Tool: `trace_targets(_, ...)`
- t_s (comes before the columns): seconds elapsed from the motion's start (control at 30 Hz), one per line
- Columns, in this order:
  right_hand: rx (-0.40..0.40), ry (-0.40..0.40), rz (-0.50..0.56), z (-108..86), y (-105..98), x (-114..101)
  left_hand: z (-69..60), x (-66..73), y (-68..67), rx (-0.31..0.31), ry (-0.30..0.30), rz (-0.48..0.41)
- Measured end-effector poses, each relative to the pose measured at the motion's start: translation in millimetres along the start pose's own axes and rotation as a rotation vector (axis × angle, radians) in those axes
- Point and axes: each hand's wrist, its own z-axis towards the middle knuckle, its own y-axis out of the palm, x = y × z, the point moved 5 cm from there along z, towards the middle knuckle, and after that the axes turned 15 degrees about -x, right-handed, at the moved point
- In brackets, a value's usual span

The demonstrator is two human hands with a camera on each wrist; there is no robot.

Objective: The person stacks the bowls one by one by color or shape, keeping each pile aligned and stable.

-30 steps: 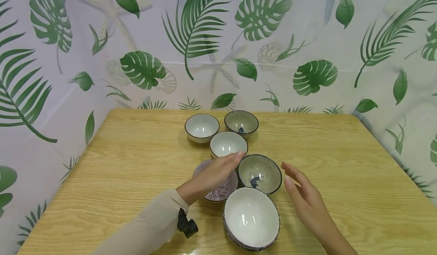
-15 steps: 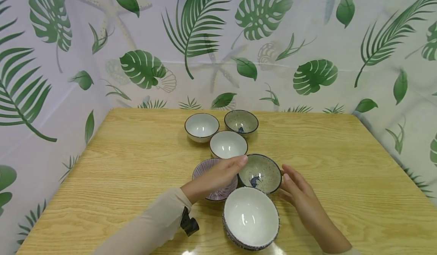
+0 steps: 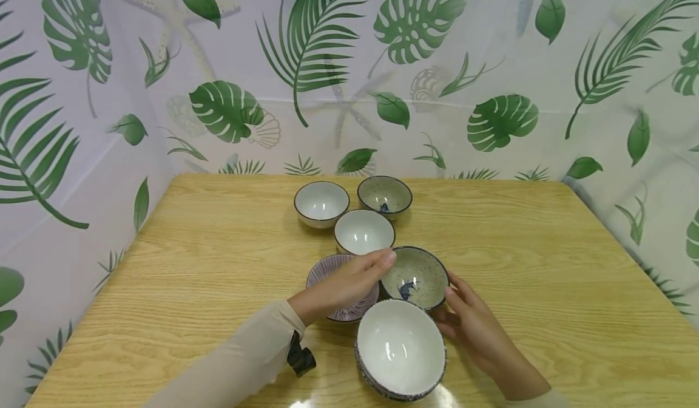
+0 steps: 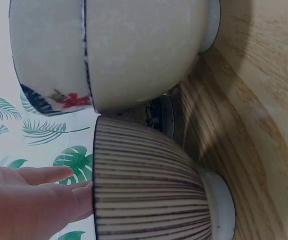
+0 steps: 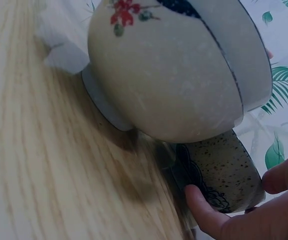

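A grey speckled bowl (image 3: 417, 277) with a blue drawing inside stands between my hands. My right hand (image 3: 480, 329) grips its right side, thumb at the rim and fingers against the outer wall; the right wrist view shows this speckled wall (image 5: 228, 172) too. Above a purple striped bowl (image 3: 333, 268) reaches my left hand (image 3: 349, 283), its tip at the speckled bowl's left rim. Seen from the left wrist, its fingers (image 4: 44, 175) look fairly straight beyond the striped bowl's rim; their tips are partly hidden. Nearest me is a stack of white bowls (image 3: 401, 347) with patterned outsides.
Behind stand a white bowl (image 3: 364, 232), another white bowl (image 3: 321, 201) with a dark rim and a second speckled bowl (image 3: 384, 195). All are close together on the wooden table (image 3: 218, 244). A leaf-patterned cloth (image 3: 338, 62) hangs behind the table.
My right hand has moved left to the speckled bowl and taken hold of its right side. The left hand has shifted slightly, its tip now at the bowl's left rim. The bowls stay in place.
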Motion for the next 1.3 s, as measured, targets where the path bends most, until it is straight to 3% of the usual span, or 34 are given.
trace_targets(0.37, -0.058, -0.059, 0.085, 3.0, 4.2, 3.9, 0.2, -1.4, -0.1, 0.007, -0.005, 0.031)
trace_targets(0.53, -0.043, -0.081, 0.106, 3.3, 4.8, 4.1, 0.6, -1.0, 0.3, 0.01, 0.0, 0.041)
trace_targets(1.3, 0.052, -0.041, 0.152, 1.8, 0.1, -2.7, -0.2, -6.7, -1.8, 0.043, 0.02, 0.049)
